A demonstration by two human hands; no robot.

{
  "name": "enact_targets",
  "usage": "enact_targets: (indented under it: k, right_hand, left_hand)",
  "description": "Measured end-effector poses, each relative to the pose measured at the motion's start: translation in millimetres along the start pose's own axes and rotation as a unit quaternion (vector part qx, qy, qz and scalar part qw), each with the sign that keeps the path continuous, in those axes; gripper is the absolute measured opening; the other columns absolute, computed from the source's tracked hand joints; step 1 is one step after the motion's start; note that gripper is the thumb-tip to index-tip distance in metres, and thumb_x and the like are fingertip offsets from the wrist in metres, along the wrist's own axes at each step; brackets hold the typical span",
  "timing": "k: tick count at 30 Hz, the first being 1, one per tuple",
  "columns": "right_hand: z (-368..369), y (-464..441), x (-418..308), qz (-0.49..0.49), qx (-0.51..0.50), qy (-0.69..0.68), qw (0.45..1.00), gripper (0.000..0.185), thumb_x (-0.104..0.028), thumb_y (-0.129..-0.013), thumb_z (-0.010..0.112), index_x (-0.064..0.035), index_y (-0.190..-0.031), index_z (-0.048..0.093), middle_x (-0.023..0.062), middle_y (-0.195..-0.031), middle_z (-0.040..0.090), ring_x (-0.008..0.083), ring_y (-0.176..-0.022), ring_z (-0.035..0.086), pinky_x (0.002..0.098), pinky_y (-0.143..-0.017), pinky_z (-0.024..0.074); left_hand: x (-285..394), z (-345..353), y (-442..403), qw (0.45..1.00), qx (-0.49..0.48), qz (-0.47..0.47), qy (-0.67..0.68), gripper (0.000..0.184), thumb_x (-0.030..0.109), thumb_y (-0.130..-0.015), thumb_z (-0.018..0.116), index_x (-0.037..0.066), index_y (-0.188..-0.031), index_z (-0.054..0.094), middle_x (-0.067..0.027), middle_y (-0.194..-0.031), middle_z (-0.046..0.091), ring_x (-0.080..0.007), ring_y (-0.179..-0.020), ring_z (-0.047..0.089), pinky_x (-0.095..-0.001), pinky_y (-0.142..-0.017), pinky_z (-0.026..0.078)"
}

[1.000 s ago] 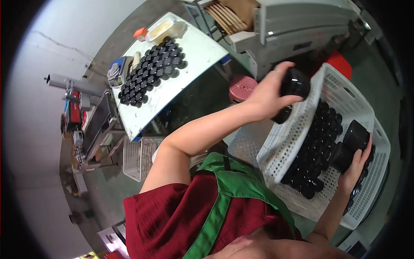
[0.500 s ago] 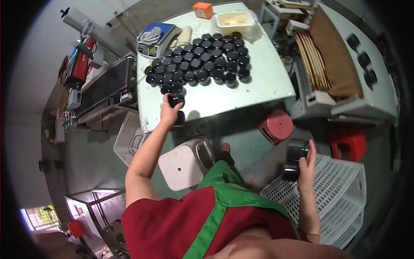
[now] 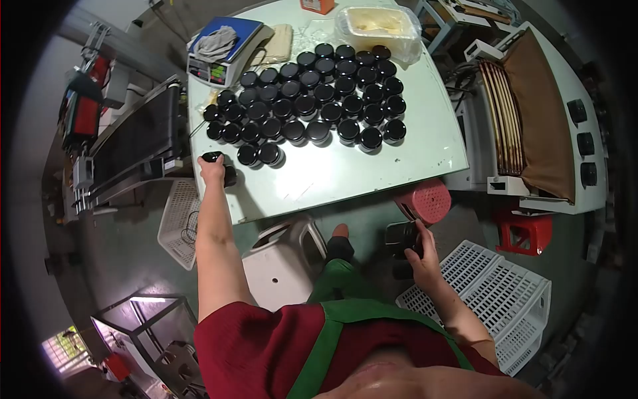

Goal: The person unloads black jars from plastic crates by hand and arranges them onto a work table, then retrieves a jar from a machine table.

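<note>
Many black round jars (image 3: 305, 106) stand in rows on the white table (image 3: 319, 179). At the table's left front part, my left hand (image 3: 212, 169) is closed around black jars (image 3: 230, 176), left of the two frontmost jars. The fingers partly hide what it holds. My right hand (image 3: 426, 258) grips black jars (image 3: 401, 237), one above another in view, in front of the table near the pink stool. Its fingers wrap the right side of the jars.
A scale (image 3: 224, 50) with a grey cloth, a plastic tub (image 3: 379, 26) and an orange box (image 3: 318, 6) are at the table's back. White crates (image 3: 492, 286), a pink stool (image 3: 430, 201), a white stool (image 3: 278, 266) and a red stool (image 3: 525, 233) stand around.
The view has swung from the crates to the table. My left hand has moved from the crate to the table's left side with its jars. My right hand has left the crate, still holding jars.
</note>
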State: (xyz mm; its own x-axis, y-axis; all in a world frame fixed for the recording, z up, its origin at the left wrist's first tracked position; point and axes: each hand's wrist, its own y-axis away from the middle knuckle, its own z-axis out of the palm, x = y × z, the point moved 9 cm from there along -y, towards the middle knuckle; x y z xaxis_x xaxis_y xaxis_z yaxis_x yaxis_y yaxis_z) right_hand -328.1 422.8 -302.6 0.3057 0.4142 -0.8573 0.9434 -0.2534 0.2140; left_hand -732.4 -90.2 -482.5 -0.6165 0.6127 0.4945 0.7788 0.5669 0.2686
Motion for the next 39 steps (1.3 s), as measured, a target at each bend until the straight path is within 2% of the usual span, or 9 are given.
enact_targets:
  k: [13, 19, 22, 25, 27, 28, 29, 37, 39]
  right_hand:
    - [-60.7, -147.6, 82.6, 0.010, 0.144, 0.137, 0.980, 0.063, -0.024, -0.095, 0.061, -0.0081, -0.149, 0.033, 0.0227, -0.135, 0.044, 0.0392, -0.126, 0.047, 0.0414, -0.106, 0.0390]
    - [-95.0, -278.5, 124.5, 0.141, 0.212, 0.210, 0.944, 0.067, -0.038, -0.094, 0.060, -0.0228, -0.152, 0.030, 0.0188, -0.134, 0.044, 0.0387, -0.118, 0.056, 0.0475, -0.098, 0.0460]
    - [-99.7, -328.6, 129.7, 0.180, 0.215, 0.220, 0.934, 0.066, -0.041, -0.095, 0.058, -0.0249, -0.152, 0.030, 0.0169, -0.135, 0.044, 0.0376, -0.119, 0.056, 0.0480, -0.099, 0.0457]
    - [-100.3, -370.9, 126.6, 0.185, 0.209, 0.243, 0.929, 0.064, -0.042, -0.095, 0.057, -0.0272, -0.152, 0.030, 0.0168, -0.135, 0.043, 0.0373, -0.120, 0.056, 0.0489, -0.099, 0.0452]
    - [-103.0, -394.7, 127.1, 0.183, 0.208, 0.251, 0.928, 0.064, -0.042, -0.095, 0.057, -0.0287, -0.152, 0.030, 0.0168, -0.136, 0.043, 0.0372, -0.120, 0.056, 0.0493, -0.099, 0.0451]
    - [-102.6, -406.8, 131.6, 0.181, 0.210, 0.251, 0.927, 0.063, -0.042, -0.095, 0.057, -0.0294, -0.151, 0.030, 0.0167, -0.136, 0.043, 0.0372, -0.120, 0.056, 0.0495, -0.099, 0.0451]
    - [-103.0, -418.9, 133.5, 0.179, 0.211, 0.252, 0.927, 0.063, -0.042, -0.095, 0.057, -0.0302, -0.151, 0.030, 0.0167, -0.136, 0.043, 0.0373, -0.120, 0.056, 0.0497, -0.099, 0.0451]
    - [-99.8, -489.3, 114.3, 0.165, 0.188, 0.296, 0.922, 0.064, -0.044, -0.092, 0.060, -0.0318, -0.149, 0.035, 0.0154, -0.137, 0.046, 0.0354, -0.122, 0.055, 0.0500, -0.099, 0.0450]
    - [-95.0, -502.8, 109.9, 0.165, 0.187, 0.289, 0.924, 0.061, -0.045, -0.094, 0.055, -0.0314, -0.149, 0.036, 0.0157, -0.138, 0.046, 0.0351, -0.124, 0.054, 0.0504, -0.101, 0.0435]
  left_hand:
    - [12.8, 38.7, -53.6, 0.999, 0.023, -0.012, -0.027, 0.093, 0.035, -0.082, 0.078, 0.009, -0.152, 0.022, -0.0326, -0.138, 0.047, -0.0471, -0.131, 0.044, -0.0480, -0.109, 0.039]
    - [6.8, 45.4, -63.6, 0.998, 0.038, -0.041, -0.033, 0.094, 0.039, -0.081, 0.077, 0.013, -0.152, 0.021, -0.0338, -0.136, 0.046, -0.0466, -0.128, 0.045, -0.0479, -0.107, 0.042]
    - [-5.7, 53.8, -75.0, 0.996, 0.005, -0.055, 0.063, 0.103, 0.040, -0.078, 0.076, 0.013, -0.156, 0.013, -0.0343, -0.141, 0.042, -0.0464, -0.130, 0.045, -0.0463, -0.108, 0.042]
    - [-16.6, 62.6, -75.0, 0.966, -0.056, -0.006, 0.252, 0.086, 0.044, -0.094, 0.056, 0.014, -0.158, 0.008, -0.0295, -0.151, 0.035, -0.0403, -0.132, 0.046, -0.0427, -0.110, 0.039]
    - [-38.7, 66.8, -86.3, 0.962, -0.060, 0.143, 0.226, 0.072, 0.040, -0.102, 0.042, 0.015, -0.158, 0.006, -0.0258, -0.153, 0.035, -0.0404, -0.132, 0.047, -0.0426, -0.111, 0.037]
    - [-13.8, 44.8, -39.1, 0.981, -0.099, 0.133, 0.101, 0.071, 0.041, -0.105, 0.038, 0.010, -0.158, 0.001, -0.0180, -0.160, 0.021, -0.0310, -0.146, 0.028, -0.0349, -0.118, 0.022]
    - [-23.2, 43.3, -42.9, 0.981, -0.032, 0.181, 0.059, 0.065, 0.042, -0.104, 0.035, 0.019, -0.158, 0.007, -0.0219, -0.151, 0.039, -0.0425, -0.130, 0.048, -0.0444, -0.111, 0.036]
    - [-14.6, 46.6, -32.1, 0.979, 0.025, 0.171, 0.105, 0.064, 0.042, -0.105, 0.034, 0.018, -0.157, 0.007, -0.0312, -0.135, 0.052, -0.0473, -0.118, 0.056, -0.0494, -0.102, 0.044]
    - [-14.2, 46.2, -28.5, 0.989, -0.009, 0.125, 0.084, 0.064, 0.042, -0.105, 0.034, 0.018, -0.158, 0.005, -0.0288, -0.141, 0.047, -0.0432, -0.125, 0.052, -0.0452, -0.106, 0.041]
